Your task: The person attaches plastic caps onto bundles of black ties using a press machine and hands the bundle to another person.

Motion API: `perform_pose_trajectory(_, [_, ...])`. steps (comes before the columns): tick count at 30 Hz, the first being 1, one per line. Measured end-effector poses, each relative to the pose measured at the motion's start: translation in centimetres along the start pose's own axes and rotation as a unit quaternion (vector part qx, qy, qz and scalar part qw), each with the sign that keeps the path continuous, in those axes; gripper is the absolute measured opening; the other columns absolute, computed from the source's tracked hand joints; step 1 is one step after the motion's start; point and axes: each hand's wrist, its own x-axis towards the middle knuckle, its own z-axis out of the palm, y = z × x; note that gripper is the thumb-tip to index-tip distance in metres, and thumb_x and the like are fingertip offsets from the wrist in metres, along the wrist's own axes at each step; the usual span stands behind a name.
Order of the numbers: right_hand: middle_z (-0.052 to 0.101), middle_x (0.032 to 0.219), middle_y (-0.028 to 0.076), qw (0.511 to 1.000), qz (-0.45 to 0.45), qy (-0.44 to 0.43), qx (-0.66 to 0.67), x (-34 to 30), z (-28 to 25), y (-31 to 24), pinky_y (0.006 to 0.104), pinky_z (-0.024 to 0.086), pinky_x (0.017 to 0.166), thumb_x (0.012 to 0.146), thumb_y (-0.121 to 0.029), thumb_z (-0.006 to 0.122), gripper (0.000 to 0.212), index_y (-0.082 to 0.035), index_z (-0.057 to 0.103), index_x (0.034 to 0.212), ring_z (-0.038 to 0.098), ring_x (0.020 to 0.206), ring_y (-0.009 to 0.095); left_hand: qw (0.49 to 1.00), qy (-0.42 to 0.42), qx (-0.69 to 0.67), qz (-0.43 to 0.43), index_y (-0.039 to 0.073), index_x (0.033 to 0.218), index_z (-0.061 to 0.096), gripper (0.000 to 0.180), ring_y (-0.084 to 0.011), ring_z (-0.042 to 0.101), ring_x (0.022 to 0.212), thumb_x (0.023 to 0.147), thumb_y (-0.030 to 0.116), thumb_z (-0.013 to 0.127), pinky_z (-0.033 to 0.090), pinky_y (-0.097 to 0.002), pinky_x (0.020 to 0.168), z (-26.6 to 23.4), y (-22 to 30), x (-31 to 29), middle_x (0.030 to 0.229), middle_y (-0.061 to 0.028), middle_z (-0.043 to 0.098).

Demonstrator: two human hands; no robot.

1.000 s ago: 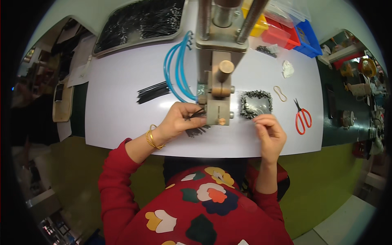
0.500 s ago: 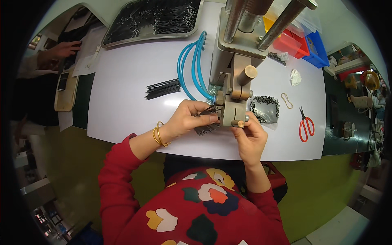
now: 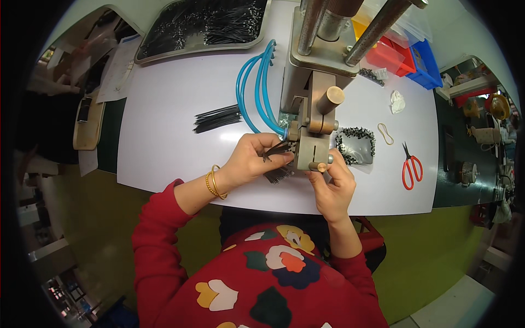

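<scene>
A metal press [image 3: 313,148] with thick posts stands at the middle of the white table. At the left of its head, my left hand [image 3: 257,158] is closed round a bundle of thin black wires [image 3: 280,174], their ends fanning out beside the press. My right hand [image 3: 334,188] is closed at the right of the head, thumb and fingers pinched by the lower knob; what its fingertips hold, if anything, is hidden by the press. A clear tray of small black parts [image 3: 355,146] lies just beyond my right fingers.
Blue tubes [image 3: 258,90] loop left of the press. Another black wire bundle [image 3: 217,118] lies on the table, with a metal tray of wires [image 3: 202,30] behind. Red-handled scissors [image 3: 412,169], a rubber band [image 3: 385,134], crumpled tissue [image 3: 397,102] and a blue bin [image 3: 425,65] are at right.
My right hand has shifted very slightly left and down beside the press. My left hand keeps its hold on the wires. At far left, another person's hand has moved.
</scene>
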Motion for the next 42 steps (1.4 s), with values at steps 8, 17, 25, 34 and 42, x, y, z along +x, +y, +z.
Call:
perform_pose_trajectory(8, [0.053, 0.071, 0.009, 0.999, -0.024, 0.022, -0.021, 0.2, 0.2, -0.3, 0.0270, 0.037, 0.059, 0.064, 0.010, 0.059, 0.012, 0.004, 0.057, 0.074, 0.047, 0.066, 0.020, 0.999, 0.018, 0.027, 0.020, -0.001, 0.077, 0.059, 0.011, -0.0016, 0.050, 0.063, 0.078, 0.008, 0.064, 0.040, -0.0171, 0.055, 0.3, -0.3, 0.0, 0.068, 0.0018, 0.057])
perform_pose_trajectory(17, [0.058, 0.075, 0.010, 0.997, -0.057, 0.015, -0.040, 0.1, -0.1, 0.4, 0.0282, 0.041, 0.057, 0.065, 0.010, 0.063, 0.012, 0.003, 0.059, 0.074, 0.051, 0.067, 0.021, 0.988, 0.003, 0.140, 0.063, -0.001, 0.073, 0.057, 0.014, -0.0026, 0.051, 0.060, 0.076, 0.010, 0.065, 0.040, -0.0173, 0.053, -0.2, -0.1, -0.3, 0.065, 0.0002, 0.057])
perform_pose_trajectory(25, [0.060, 0.077, 0.010, 0.998, -0.050, 0.016, -0.033, 0.2, 0.0, 0.7, 0.0280, 0.043, 0.056, 0.065, 0.010, 0.064, 0.013, 0.003, 0.060, 0.075, 0.054, 0.069, 0.021, 0.997, 0.008, 0.080, 0.015, -0.002, 0.076, 0.059, 0.013, -0.0038, 0.053, 0.060, 0.074, 0.009, 0.066, 0.042, -0.0176, 0.054, 0.0, 0.8, 0.0, 0.066, -0.0008, 0.058])
perform_pose_trajectory(34, [0.057, 0.076, 0.009, 1.000, -0.006, 0.012, -0.003, -0.3, 0.1, 0.2, 0.0275, 0.039, 0.063, 0.072, 0.003, 0.061, 0.005, 0.004, 0.058, 0.075, 0.049, 0.070, 0.020, 0.996, -0.010, 0.082, 0.015, -0.002, 0.076, 0.059, 0.013, -0.0039, 0.053, 0.061, 0.073, 0.008, 0.066, 0.042, -0.0177, 0.054, -0.2, 0.6, -0.2, 0.069, -0.0016, 0.059])
perform_pose_trajectory(42, [0.056, 0.076, 0.010, 1.000, -0.002, 0.015, -0.011, 0.1, -0.3, 0.3, 0.0275, 0.039, 0.064, 0.071, 0.005, 0.060, 0.005, 0.004, 0.058, 0.075, 0.050, 0.070, 0.020, 0.998, -0.011, 0.067, -0.001, -0.002, 0.075, 0.058, 0.013, -0.0033, 0.052, 0.060, 0.073, 0.008, 0.066, 0.041, -0.0177, 0.053, 0.1, 0.5, 0.5, 0.067, -0.0006, 0.058])
